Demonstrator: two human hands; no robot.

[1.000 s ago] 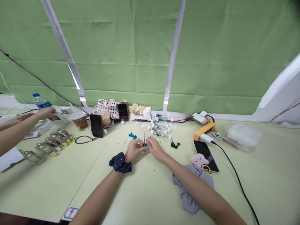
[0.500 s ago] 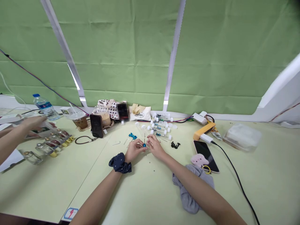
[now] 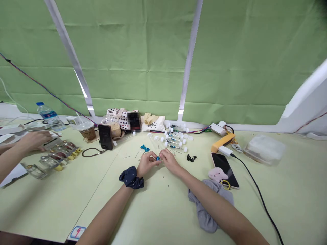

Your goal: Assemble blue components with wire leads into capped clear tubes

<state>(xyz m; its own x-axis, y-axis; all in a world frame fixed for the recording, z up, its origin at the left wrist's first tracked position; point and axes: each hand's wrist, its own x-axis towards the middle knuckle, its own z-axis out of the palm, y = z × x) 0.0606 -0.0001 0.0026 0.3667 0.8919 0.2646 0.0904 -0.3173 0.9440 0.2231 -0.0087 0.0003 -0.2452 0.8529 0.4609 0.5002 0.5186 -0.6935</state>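
Head view: left hand (image 3: pixel 147 163) pinches a blue piece (image 3: pixel 157 158), right hand (image 3: pixel 170 161) half-curled beside it, grip unclear

A co-worker's hands (image 3: pixel 35 139) have drawn back from the water bottle (image 3: pixel 52 118)

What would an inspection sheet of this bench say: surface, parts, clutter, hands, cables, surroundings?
Surface: pale tabletop, seam left of the hands.
Parts: blue piece with thin upright rod; loose blue pieces; black pieces; white-capped tubes behind.
Clutter: flat phone; grey cloth by the right forearm; iced drink.
Hands: left hand grips the blue piece; right hand close beside, contact unclear.
Cables: black cable runs from a white plug.
Surroundings: green blind; another person's hand near glass bottles.
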